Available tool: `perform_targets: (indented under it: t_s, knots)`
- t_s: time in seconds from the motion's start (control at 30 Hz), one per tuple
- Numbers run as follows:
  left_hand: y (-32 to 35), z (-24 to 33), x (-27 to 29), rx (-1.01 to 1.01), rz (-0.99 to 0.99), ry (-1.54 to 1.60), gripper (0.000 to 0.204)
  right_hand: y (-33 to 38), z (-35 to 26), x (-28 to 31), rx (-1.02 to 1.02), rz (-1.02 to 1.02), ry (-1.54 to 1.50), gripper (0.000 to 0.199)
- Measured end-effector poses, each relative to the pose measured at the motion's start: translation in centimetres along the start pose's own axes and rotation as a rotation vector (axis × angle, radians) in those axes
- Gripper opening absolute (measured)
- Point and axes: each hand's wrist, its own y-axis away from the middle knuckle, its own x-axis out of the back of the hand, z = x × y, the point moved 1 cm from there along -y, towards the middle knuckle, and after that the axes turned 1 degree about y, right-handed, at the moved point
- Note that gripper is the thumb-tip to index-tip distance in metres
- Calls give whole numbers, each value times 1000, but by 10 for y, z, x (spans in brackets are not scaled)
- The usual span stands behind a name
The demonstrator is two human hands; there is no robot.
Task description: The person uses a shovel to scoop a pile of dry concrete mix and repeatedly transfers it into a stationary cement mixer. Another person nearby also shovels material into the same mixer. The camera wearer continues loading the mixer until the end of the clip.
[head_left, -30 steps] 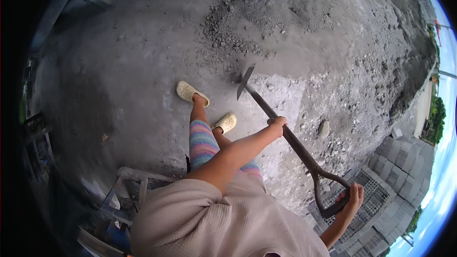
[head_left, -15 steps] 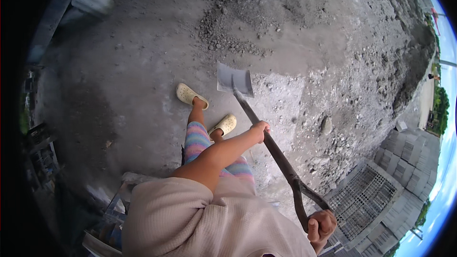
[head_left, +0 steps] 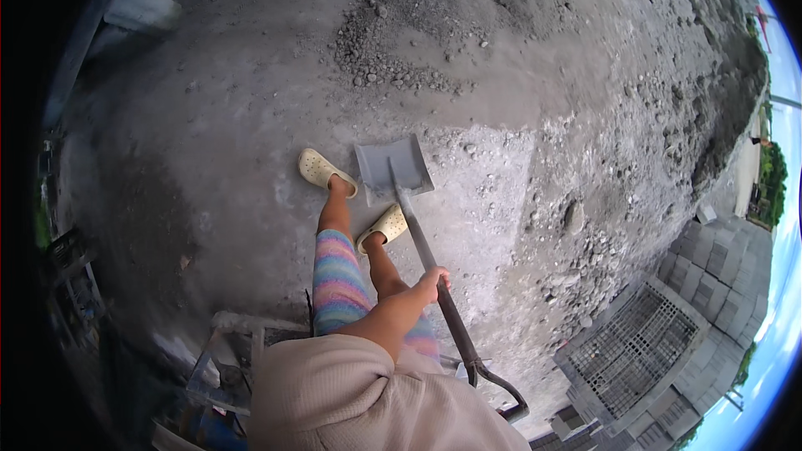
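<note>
A shovel with a long dark shaft and a grey square blade (head_left: pixel 393 165) slants across the middle, its blade by my feet. My left hand (head_left: pixel 434 281) is wrapped round the middle of the shaft (head_left: pixel 423 244). No load shows on the blade, and it hangs over or touches the grey ground; I cannot tell which. The forked handle (head_left: pixel 515 407) is at the lower right, near my shirt. My right hand is out of view.
My feet in cream clogs (head_left: pixel 322 169) stand just left of the blade. A gravel and sand mound (head_left: pixel 626 117) rises at the right. Stacked grey blocks (head_left: pixel 718 276) and a mesh screen (head_left: pixel 639 342) lie lower right. A metal frame (head_left: pixel 225 359) stands lower left.
The shovel has come back toward my body, its blade shifting slightly left and down. My left hand moved with it. My right hand, seen on the handle before, has left view.
</note>
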Motion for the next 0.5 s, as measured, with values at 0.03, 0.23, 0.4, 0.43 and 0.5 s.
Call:
perform_targets:
  t_s: [0.03, 0.23, 0.4, 0.43, 0.5]
  knots:
    - [-3, 1, 1, 7, -5, -13, 10, -36, 38, 35, 371, -20, 365, 14]
    - [13, -1, 25, 64, 148, -274, 14, 22, 27, -122, -54, 138, -32, 15]
    - [17, 14, 13, 89, 197, -394, 17, -20, 46, -131, -115, 140, 32, 13]
    - [20, 27, 15, 90, 199, -429, 19, -29, 52, -137, -131, 115, -28, 11]
    - [46, 57, 13, 55, 81, -387, 24, -32, 58, -168, -162, 77, -37, 10]
